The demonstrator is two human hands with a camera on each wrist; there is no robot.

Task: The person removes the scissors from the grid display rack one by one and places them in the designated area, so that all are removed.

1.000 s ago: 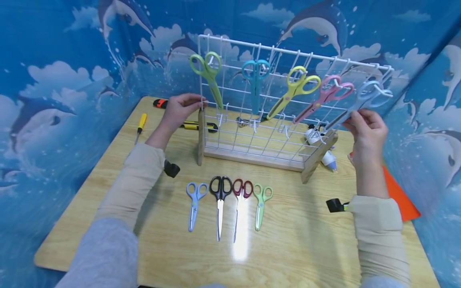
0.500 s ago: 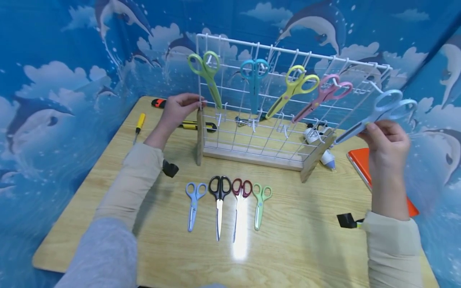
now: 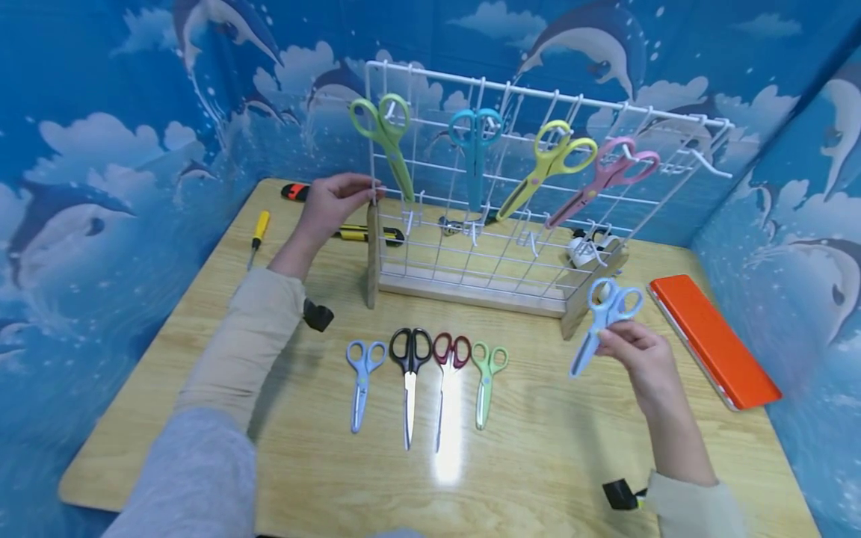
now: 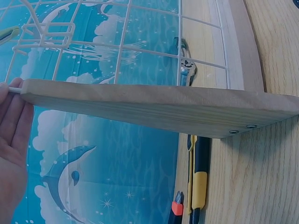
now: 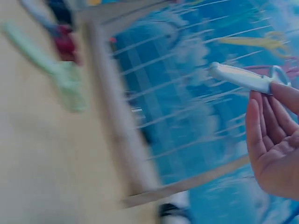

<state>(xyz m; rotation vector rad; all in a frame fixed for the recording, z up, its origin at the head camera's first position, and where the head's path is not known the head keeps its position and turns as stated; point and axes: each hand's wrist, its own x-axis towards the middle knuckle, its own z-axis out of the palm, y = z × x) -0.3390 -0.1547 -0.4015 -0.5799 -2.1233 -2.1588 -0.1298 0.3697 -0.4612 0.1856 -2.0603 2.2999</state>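
Observation:
My right hand (image 3: 642,359) pinches a pair of light blue scissors (image 3: 605,314) near the pivot, handles up, off the rack's right end. The same scissors (image 5: 243,78) look pale in the blurred right wrist view. With thumb and fingers my left hand (image 3: 336,205) grips the left upright of the white wire rack (image 3: 464,273), just above its wooden side leg (image 4: 154,105). Hanging from the rack's upper hooks are green scissors (image 3: 390,142), teal scissors (image 3: 476,153), yellow scissors (image 3: 548,168) and pink scissors (image 3: 605,183). A bare hook (image 3: 709,164) juts out at the right end.
In a row before the rack lie blue scissors (image 3: 361,385), black-handled scissors (image 3: 410,359), dark red-handled scissors (image 3: 444,351) and light green scissors (image 3: 486,381). An orange case (image 3: 716,340) lies at right. A yellow screwdriver (image 3: 258,232) and a utility knife (image 3: 363,234) lie at left.
My right hand has drawn the light blue scissors off the right-end hook, first rightward, then down and toward me over the table. My left hand has stayed on the rack.

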